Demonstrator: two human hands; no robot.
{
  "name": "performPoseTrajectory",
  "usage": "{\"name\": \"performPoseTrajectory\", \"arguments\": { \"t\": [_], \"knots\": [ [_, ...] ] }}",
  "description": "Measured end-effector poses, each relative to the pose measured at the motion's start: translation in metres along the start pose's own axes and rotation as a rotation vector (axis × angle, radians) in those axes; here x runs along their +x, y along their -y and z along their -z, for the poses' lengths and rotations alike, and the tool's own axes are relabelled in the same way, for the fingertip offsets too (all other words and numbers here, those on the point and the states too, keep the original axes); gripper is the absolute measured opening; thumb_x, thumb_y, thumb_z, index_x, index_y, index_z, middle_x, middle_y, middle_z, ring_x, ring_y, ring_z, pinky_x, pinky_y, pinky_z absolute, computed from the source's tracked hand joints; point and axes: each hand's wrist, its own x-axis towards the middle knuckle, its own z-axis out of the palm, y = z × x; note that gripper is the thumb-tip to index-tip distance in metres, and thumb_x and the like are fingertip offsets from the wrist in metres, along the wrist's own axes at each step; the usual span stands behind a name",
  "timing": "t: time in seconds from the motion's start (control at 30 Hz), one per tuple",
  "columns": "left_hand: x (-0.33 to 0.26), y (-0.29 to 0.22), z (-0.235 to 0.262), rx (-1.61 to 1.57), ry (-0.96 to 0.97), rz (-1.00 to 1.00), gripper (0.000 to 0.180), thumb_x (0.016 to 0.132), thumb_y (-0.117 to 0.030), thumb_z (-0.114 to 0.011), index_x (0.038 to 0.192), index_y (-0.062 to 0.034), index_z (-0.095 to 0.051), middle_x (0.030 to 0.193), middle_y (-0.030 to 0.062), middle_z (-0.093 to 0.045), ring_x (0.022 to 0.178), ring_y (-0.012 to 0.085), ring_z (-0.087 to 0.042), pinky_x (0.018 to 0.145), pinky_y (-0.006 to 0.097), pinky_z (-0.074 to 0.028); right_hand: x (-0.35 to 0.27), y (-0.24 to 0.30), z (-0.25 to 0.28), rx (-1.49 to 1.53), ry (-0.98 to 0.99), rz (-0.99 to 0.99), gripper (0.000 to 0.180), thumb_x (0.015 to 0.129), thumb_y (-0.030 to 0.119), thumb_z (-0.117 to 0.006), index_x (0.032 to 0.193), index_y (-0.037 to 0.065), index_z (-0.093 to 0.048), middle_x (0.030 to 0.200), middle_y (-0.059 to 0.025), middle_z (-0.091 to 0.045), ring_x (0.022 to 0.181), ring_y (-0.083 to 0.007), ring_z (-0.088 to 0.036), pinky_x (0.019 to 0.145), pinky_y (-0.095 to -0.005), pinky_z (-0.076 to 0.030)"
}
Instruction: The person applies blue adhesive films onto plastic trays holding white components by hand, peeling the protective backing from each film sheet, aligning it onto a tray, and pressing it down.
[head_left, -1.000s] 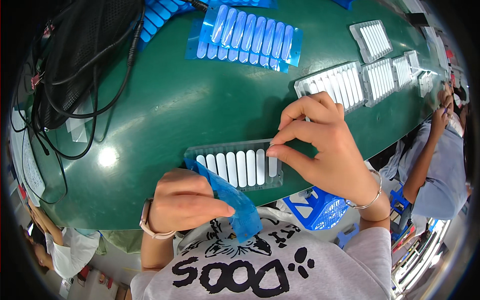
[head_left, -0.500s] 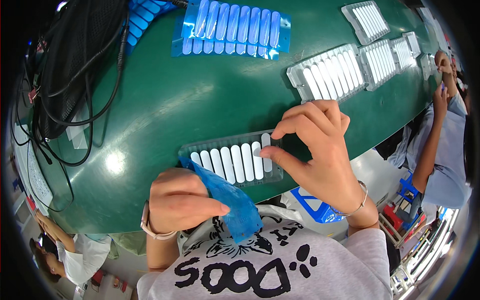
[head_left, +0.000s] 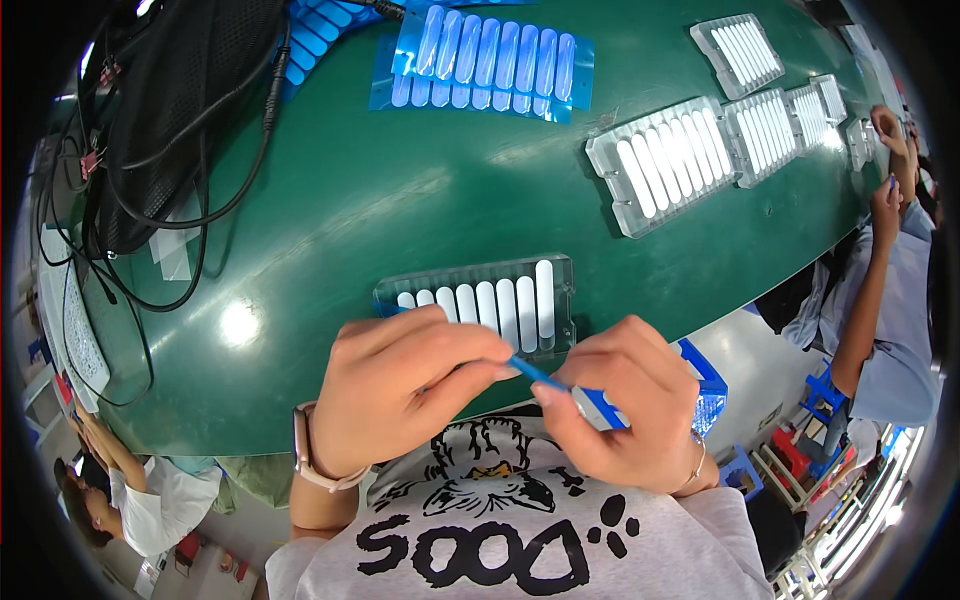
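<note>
Both my hands grip a thin blue film [head_left: 530,372] above the near table edge, its sheet seen almost edge-on. My left hand [head_left: 405,385] pinches it with thumb and fingertips. Closed on the film's right part is my right hand [head_left: 635,400], where a small whitish patch shows by the fingers. Just beyond my hands lies a clear tray [head_left: 470,268] holding a row of white rounded strips [head_left: 506,312]. The rightmost strip sits farther from me than the others. My left hand hides the tray's near left part.
Several similar trays with white strips [head_left: 672,160] stand at the right. Blue sheets with shiny oblong pieces [head_left: 490,55] lie at the far side. A black mesh bag [head_left: 190,120] and cables [head_left: 262,150] occupy the left. Other people work at both sides.
My right hand has left the tray's rightmost strip and come toward me to grip the film. That strip has shifted away from me. My left hand has moved right and slightly away.
</note>
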Motion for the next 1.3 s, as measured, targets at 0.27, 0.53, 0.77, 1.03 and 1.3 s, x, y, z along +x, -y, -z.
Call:
{"name": "performPoseTrajectory", "arguments": {
  "t": [0.27,0.53,0.77,1.03,1.3],
  "knots": [
    [0.015,-0.014,0.008,0.083,0.08,0.138,0.027,0.074,-0.014,-0.079,0.099,-0.0103,-0.069,0.061,0.0023,-0.054,0.045,0.0148,-0.043,0.043,0.028,-0.035,-0.004,0.003,-0.007,0.104,-0.059,0.061,0.021,0.068,0.005,-0.081,0.083,0.002,-0.066,0.077,-0.0059,-0.062,0.059,-0.0199,-0.053,0.05,-0.0298,-0.039],
    [0.006,-0.004,0.018,0.116,0.11,0.014,0.015,0.073,-0.013,-0.078,0.087,-0.0138,-0.074,0.056,0.0006,-0.049,0.044,0.0132,-0.044,0.041,0.029,-0.033,0.006,-0.019,0.014,-0.272,-0.054,0.2,0.029,0.074,0.024,-0.075,0.097,0.008,-0.065,0.103,-0.0015,-0.067,0.085,-0.0204,-0.055,0.066,-0.0345,-0.036],
    [0.009,-0.005,0.023,0.12,0.1,-0.036,0.018,0.072,-0.013,-0.078,0.09,-0.0143,-0.075,0.057,-0.0003,-0.05,0.044,0.013,-0.046,0.041,0.027,-0.034,-0.006,-0.028,0.015,-0.483,0.168,0.292,0.032,0.083,0.037,-0.066,0.103,0.011,-0.063,0.112,0.0028,-0.069,0.095,-0.0212,-0.051,0.079,-0.0396,-0.028],
    [0.011,-0.004,0.023,0.167,0.117,-0.091,0.016,0.073,-0.013,-0.076,0.089,-0.0118,-0.076,0.057,-0.0008,-0.052,0.044,0.0091,-0.045,0.041,0.024,-0.031,-0.011,-0.037,0.015,-0.461,0.134,0.334,0.042,0.074,0.03,-0.073,0.11,0.011,-0.063,0.119,0.0005,-0.063,0.096,-0.0197,-0.05,0.081,-0.0391,-0.029],
    [0.007,0.007,0.02,0.11,0.116,-0.105,0.02,0.07,-0.009,-0.076,0.09,-0.0125,-0.075,0.057,-0.0007,-0.052,0.045,0.0092,-0.044,0.041,0.024,-0.03,0.029,-0.028,0.023,-0.494,0.313,0.139,0.067,0.061,0.043,-0.079,0.115,0.007,-0.063,0.131,-0.0029,-0.049,0.112,-0.0268,-0.042,0.088,-0.0427,-0.03]
  ]
}}
